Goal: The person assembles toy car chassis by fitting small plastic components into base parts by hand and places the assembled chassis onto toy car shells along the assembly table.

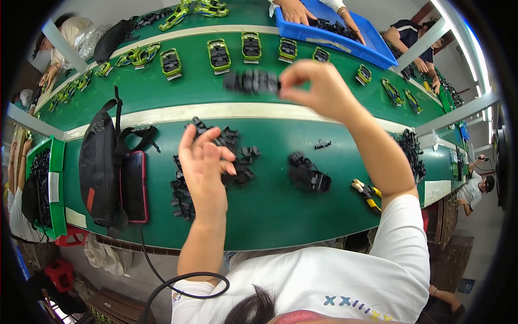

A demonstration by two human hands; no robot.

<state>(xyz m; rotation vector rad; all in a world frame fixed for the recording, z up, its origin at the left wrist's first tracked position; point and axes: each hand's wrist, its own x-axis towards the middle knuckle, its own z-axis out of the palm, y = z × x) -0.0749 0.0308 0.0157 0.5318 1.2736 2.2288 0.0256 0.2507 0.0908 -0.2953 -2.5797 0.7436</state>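
White shirt cloth (324, 275) fills the near edge, with a black cable (200, 274) looping beside it. Beyond, on the green surface (264, 221), pliers (369, 193) lie to the right and a phone (134, 186) to the left, next to a dark bag (99, 162). Between them, the left hand (204, 167) is raised over a pile of small black parts (182, 191), its fingers apart and bent, with nothing seen in them. A larger black piece (310, 174) rests right of the pile.

Farther out, the right hand (319, 89) has thumb and fingers clamped on the right end of a black ribbed piece (251, 82), held above the surface. It is blurred, but looks like plastic: probably light, fairly stiff, with ridges that give some grip, though thin edges might chip. A pinch on one end seems enough; nearer the middle would likely steady it better. Past it stands a row of green-framed pieces (218, 55), then a blue bin (372, 57) with a co-worker's hands (294, 12).
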